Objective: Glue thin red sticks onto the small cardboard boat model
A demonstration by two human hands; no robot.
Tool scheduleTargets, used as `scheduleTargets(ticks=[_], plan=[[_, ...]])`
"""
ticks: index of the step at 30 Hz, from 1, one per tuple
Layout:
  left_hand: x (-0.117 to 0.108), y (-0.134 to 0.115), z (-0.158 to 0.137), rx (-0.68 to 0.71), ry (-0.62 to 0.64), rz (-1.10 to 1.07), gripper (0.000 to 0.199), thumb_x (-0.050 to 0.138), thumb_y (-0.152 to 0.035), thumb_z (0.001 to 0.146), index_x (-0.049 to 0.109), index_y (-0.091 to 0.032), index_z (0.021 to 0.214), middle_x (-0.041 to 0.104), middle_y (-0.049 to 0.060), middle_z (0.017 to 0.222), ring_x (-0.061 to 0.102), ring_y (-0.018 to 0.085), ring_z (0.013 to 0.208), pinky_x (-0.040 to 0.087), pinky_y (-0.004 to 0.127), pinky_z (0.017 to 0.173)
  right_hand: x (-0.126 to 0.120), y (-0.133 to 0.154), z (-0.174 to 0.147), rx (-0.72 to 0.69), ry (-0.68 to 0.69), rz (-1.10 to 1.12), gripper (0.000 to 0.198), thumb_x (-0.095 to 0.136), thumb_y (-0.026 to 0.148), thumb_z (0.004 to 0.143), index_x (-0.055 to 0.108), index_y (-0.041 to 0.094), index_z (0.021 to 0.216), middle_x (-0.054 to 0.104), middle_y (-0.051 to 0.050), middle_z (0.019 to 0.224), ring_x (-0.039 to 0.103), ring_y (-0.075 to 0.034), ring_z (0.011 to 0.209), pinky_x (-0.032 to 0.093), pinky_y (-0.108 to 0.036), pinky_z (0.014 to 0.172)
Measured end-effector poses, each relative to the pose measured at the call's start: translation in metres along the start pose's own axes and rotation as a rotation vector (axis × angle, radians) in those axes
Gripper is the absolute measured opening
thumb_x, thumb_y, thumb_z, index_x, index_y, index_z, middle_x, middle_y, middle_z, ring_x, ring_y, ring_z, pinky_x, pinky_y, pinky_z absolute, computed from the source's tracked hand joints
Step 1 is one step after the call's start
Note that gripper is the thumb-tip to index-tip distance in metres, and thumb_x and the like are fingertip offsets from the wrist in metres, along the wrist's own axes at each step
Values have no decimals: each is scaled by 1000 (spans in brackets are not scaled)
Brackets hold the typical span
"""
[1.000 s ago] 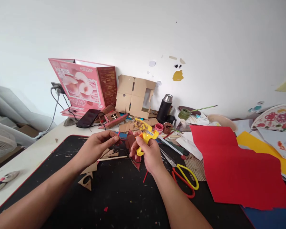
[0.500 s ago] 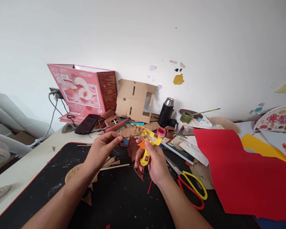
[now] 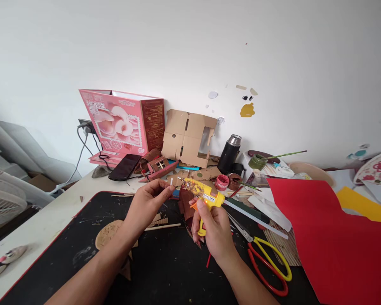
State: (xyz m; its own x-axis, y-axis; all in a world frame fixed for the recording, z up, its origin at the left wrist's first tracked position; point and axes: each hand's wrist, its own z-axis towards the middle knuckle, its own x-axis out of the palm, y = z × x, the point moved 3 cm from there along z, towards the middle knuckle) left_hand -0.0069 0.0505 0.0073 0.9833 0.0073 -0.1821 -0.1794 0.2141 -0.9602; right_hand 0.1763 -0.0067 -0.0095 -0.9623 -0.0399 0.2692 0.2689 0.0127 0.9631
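Glue gun (image 3: 221, 199): yellow, front-left of thermos (image 3: 229, 153), nozzle near white piece (image 3: 172, 181)
Right hand (image 3: 216, 231): grasps glue gun handle
Left hand (image 3: 149, 203): pinches white piece, farther left of thermos
Scissors (image 3: 248, 237): lie front-right of thermos

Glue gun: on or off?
Looks on: a small orange light glows on the body of the yellow glue gun, by the right hand's thumb.
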Motion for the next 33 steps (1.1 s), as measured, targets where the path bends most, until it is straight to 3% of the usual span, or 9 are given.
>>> scheduleTargets(ticks=[33], plan=[[5,-1,-3,-86,36,-131,42,85,-57,75,65,-20,71,65,-1,67,56,16,65,43,26,64,-3,-6,-5,-54,1,-182,64,61,80,94,64,16,88,50,6,47,43,-7,34,33,-18,37]])
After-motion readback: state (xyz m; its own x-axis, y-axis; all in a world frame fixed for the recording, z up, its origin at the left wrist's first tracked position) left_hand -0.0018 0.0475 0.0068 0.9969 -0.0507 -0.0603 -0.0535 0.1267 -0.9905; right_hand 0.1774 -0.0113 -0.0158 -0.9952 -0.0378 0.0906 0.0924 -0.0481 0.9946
